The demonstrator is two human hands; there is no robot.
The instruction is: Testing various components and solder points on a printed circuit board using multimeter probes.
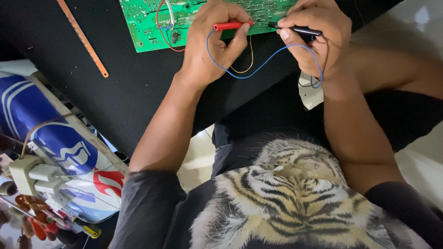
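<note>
A green circuit board [152, 23] lies on a black mat at the top of the head view. My left hand [212, 44] pinches a red test probe [230, 26] with its tip toward the board. My right hand [316, 34] grips a black test probe [297, 30] pointing left at the board's near edge. A thin blue wire [258, 69] loops between the two hands, and a yellowish wire [249, 64] hangs beside it. Red and white wires [164, 18] run over the board's left part.
An orange saw blade strip [83, 39] lies diagonally on the black mat [115, 92] at left. A white power strip with plugs [32, 177] and several screwdrivers [46, 228] sit at lower left beside a blue-and-white printed sheet [50, 133]. My lap fills the bottom.
</note>
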